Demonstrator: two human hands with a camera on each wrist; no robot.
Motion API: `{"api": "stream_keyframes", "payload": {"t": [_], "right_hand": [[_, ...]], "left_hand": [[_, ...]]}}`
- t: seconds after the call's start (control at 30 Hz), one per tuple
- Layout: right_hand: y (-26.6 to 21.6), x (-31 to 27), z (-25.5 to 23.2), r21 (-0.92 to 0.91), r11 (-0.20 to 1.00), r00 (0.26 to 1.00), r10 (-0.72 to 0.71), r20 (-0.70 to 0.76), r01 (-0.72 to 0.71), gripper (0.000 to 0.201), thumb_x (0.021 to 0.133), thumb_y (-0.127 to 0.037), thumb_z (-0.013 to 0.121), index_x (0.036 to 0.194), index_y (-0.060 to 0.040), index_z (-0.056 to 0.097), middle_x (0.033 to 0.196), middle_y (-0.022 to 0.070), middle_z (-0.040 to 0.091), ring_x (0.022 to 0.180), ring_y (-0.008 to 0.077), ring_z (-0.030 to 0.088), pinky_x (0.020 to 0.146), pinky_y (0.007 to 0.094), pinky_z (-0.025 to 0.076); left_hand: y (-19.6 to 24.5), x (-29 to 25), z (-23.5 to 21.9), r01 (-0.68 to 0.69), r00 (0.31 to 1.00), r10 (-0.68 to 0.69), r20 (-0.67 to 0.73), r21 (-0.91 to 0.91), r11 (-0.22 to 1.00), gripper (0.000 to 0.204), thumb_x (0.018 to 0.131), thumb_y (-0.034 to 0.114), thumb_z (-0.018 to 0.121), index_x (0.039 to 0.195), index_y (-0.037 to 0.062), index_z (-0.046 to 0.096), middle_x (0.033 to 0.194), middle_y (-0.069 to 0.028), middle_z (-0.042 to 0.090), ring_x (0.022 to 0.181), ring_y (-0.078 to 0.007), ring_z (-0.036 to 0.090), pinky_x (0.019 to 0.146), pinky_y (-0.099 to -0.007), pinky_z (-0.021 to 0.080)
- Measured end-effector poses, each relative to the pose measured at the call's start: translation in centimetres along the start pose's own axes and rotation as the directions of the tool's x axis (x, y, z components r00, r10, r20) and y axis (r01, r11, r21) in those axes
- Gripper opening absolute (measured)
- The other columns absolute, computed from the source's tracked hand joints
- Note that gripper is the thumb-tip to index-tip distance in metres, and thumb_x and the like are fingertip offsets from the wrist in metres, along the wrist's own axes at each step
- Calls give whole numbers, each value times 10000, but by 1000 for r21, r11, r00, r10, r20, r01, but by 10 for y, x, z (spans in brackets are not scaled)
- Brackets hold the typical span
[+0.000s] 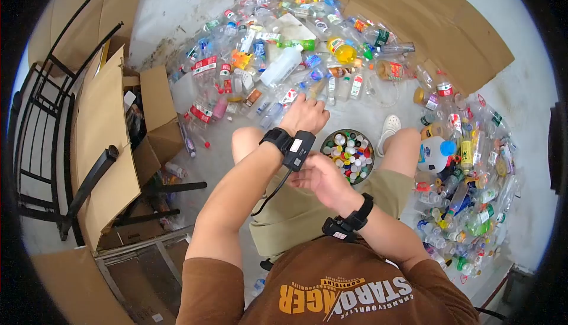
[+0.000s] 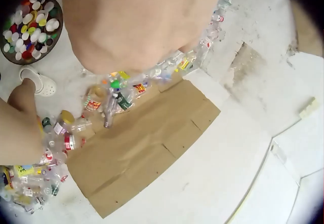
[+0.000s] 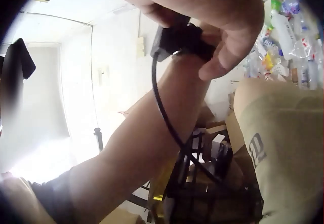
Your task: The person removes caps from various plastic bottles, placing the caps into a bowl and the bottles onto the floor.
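My left hand (image 1: 306, 115) reaches forward past the knee, back up, fingers loosely curled, with nothing seen in them. It overlaps the near edge of the plastic bottle pile (image 1: 278, 68) in the head view. On that wrist sits a black wrist camera (image 1: 300, 150) with a cable. My right hand (image 1: 324, 180) is at this camera; in the right wrist view its thumb and curled fingers (image 3: 230, 57) come round the black housing and strap. A round tub of bottle caps (image 1: 349, 177), mostly white with some coloured, stands between the legs, just beyond the right hand.
More bottles (image 1: 461, 177) are heaped on the right, among them a milky jug with a blue cap (image 1: 436, 154). A cardboard sheet (image 1: 426, 23) leans at the back. On the left stand an open cardboard box (image 1: 157, 118) and a black metal frame (image 1: 65, 207). A white clog (image 1: 389, 131) is beside the tub.
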State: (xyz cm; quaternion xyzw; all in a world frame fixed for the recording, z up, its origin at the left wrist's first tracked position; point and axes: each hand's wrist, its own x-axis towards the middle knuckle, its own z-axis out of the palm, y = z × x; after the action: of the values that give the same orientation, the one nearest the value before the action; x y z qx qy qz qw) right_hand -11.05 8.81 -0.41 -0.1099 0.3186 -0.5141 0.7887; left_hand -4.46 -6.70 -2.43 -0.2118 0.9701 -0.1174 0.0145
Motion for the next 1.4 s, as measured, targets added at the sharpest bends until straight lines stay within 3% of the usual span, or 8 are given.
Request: {"api": "stream_keyframes", "payload": {"t": [0.23, 0.4, 0.53, 0.63, 0.77, 0.97, 1.07, 1.4], "right_hand": [[-15, 9, 17, -182, 983, 982, -14, -189, -21, 282, 873, -179, 651, 1095, -41, 545, 1055, 68, 611, 959, 164, 606, 838, 399, 524], [3, 17, 6, 39, 988, 982, -144, -122, 149, 310, 841, -61, 655, 1113, -44, 508, 1018, 39, 575, 940, 151, 579, 831, 339, 488], [3, 20, 1, 108, 970, 975, -214, -52, 219, 321, 824, -3, 652, 1107, -47, 505, 995, 21, 558, 933, 144, 564, 823, 312, 471], [4, 23, -3, 67, 982, 983, -174, -56, 178, 305, 828, -8, 655, 1097, -50, 520, 1013, 23, 562, 943, 148, 566, 849, 308, 464], [15, 16, -6, 134, 984, 992, -106, -72, 115, 304, 828, -17, 660, 1105, -51, 539, 1023, 24, 572, 944, 146, 564, 858, 306, 458], [12, 14, -6, 143, 983, 989, -127, 72, 115, 346, 821, -19, 663, 1138, -51, 528, 1034, 14, 567, 957, 139, 555, 866, 310, 452], [20, 6, -4, 68, 991, 992, -121, 20, 119, 388, 820, -25, 667, 1170, -51, 503, 1050, 20, 558, 960, 138, 552, 866, 309, 452], [18, 9, -23, 143, 987, 996, -77, 53, 69, 396, 847, -52, 657, 1218, -36, 520, 1069, 31, 583, 967, 153, 574, 873, 334, 466]], "left_hand": [[0, 0, 9, -119, 979, 85, 183, 182, 976, 143, 798, 170, 582, 901, 153, 681, 907, -39, 629, 965, -211, 595, 889, -443, 409], [-8, 5, 5, 202, 976, -212, -44, -162, 966, 150, 780, 99, 595, 905, 112, 676, 917, -66, 637, 963, -239, 604, 905, -410, 430], [-10, 19, 3, 426, 850, -485, 207, -812, 400, 203, 768, 21, 567, 939, 62, 668, 946, -119, 646, 901, -304, 631, 814, -392, 488], [-11, 14, 6, 341, 904, -369, 216, -885, 317, 228, 781, 11, 544, 965, 50, 672, 975, -149, 651, 874, -337, 640, 772, -399, 503], [-11, 4, 4, 325, 871, -444, -210, -431, 842, 200, 796, 27, 565, 958, 60, 678, 947, -142, 652, 857, -290, 636, 772, -351, 496], [-5, 3, -10, 268, 829, -528, 185, -960, 85, 114, 840, 15, 538, 902, 44, 629, 891, -97, 646, 809, -226, 622, 741, -377, 504], [-15, -1, -5, -163, 768, -541, 344, -711, -684, 143, 910, 111, 550, 998, 15, 608, 942, -78, 636, 854, -198, 615, 774, -345, 503], [-9, -2, -12, -446, 823, -522, 225, -316, -838, 161, 903, 120, 555, 1022, 22, 600, 927, -87, 642, 837, -207, 619, 809, -370, 512]]}}
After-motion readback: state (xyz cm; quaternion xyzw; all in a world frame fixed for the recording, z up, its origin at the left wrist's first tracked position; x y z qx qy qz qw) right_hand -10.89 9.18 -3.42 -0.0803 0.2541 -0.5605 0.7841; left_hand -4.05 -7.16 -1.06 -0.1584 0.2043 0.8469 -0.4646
